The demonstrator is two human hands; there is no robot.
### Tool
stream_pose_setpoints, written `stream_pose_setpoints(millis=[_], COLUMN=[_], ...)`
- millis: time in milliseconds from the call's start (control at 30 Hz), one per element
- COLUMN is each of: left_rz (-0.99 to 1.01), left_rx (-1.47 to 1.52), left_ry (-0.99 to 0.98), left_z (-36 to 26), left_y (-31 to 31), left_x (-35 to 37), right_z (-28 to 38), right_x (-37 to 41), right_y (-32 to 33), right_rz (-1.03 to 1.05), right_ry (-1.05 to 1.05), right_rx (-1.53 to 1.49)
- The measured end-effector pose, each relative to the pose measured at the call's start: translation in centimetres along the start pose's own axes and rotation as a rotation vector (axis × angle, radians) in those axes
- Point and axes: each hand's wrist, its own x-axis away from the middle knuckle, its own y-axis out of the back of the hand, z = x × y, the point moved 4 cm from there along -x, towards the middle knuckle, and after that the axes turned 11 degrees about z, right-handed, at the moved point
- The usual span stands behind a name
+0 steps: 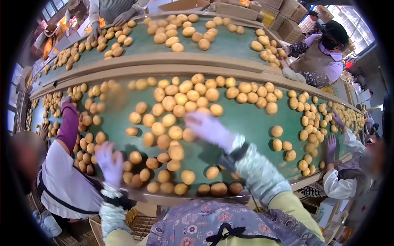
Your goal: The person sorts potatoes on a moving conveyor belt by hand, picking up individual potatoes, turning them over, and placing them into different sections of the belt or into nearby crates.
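On the belt (246, 131) before me, potatoes (168, 101) lie clustered at its middle, with others along its near edge and thick batches toward both ends. Below the belt's near edge, to the left, sits a basket (139, 223); I cannot tell what is in it. Below that edge, well to the right, is a white box (327, 211), its contents hidden from me too. Beyond the belt's far side, a second belt (139, 40) carries more potatoes.

My gloved left hand (108, 164) is over the belt's near left part, fingers pointing away from me, beside several potatoes; it is partly open but blurred, and I cannot tell whether it has hold of one. My right forearm slants leftward across the belt, and my gloved right hand (210, 129) is over its middle, fingers extended at the cluster's near side; blur hides whether they grasp a potato.
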Motion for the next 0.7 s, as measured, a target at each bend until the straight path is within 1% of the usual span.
stream_pose_setpoints(millis=[33, 67, 100, 133, 167, 200, 233, 300, 333, 367, 400, 433, 500, 567, 633, 700], left_rz=[0.027, 0.05, 0.06, 0.08, 0.108, 0.097, 0.107, 0.018, 0.002, 0.003, 0.018, 0.051, 0.06, 0.05, 0.042, 0.037], left_rx=[0.071, 0.131, 0.297, 0.264, 0.26, 0.232, 0.239, 0.299, 0.345, 0.343, 0.352, 0.338, 0.327, 0.334, 0.329, 0.357], left_ry=[-0.04, -0.055, -0.055, -0.082, -0.103, -0.153, -0.139, 0.009, 0.042, 0.058, 0.008, -0.042, -0.024, -0.046, -0.061, -0.047], left_z=[-4.5, -8.5, -10.3, -10.5, -10.7, -9.4, -8.3, -6.2, -5.5, -5.0, -4.8, -4.3, -3.0, -2.1, -1.5, -0.4], left_y=[0.9, 0.7, -4.2, -3.9, -4.0, -3.7, -3.9, -4.4, -4.3, -4.4, -4.5, -3.4, -3.0, -3.6, -4.1, -4.2], left_x=[1.0, 2.7, 4.7, 6.3, 7.7, 7.0, 6.8, 6.8, 6.7, 6.2, 5.7, 6.0, 6.7, 6.4, 6.3, 5.8], right_z=[0.0, -2.8, -3.0, -3.0, -3.9, -2.8, -2.8, -4.2, -4.3, -4.3, -4.1, -1.0, 0.0, -2.4, 0.5, 2.1], right_x=[0.3, -2.9, -5.8, -9.5, -12.6, -16.1, -18.2, -21.6, -22.5, -23.5, -24.3, -24.3, -23.7, -21.6, -16.4, -13.0], right_y=[-0.7, -0.2, 0.7, -0.3, -1.3, -1.6, -2.1, -2.6, -3.2, -3.5, -4.0, -4.6, -6.9, -11.3, -14.9, -19.3], right_rz=[0.014, -0.221, -0.121, -0.162, -0.125, -0.088, -0.056, -0.044, -0.021, 0.019, 0.056, 0.242, 0.46, 0.361, 0.406, 0.295], right_ry=[-0.005, 0.194, 0.045, 0.189, 0.064, -0.076, -0.195, -0.263, -0.26, -0.261, -0.264, -0.395, -0.416, -0.231, -0.116, -0.078], right_rx=[-0.017, 0.203, 0.253, 0.391, 0.483, 0.54, 0.639, 0.815, 0.817, 0.876, 0.933, 0.953, 0.825, 0.512, 0.6, 0.767])
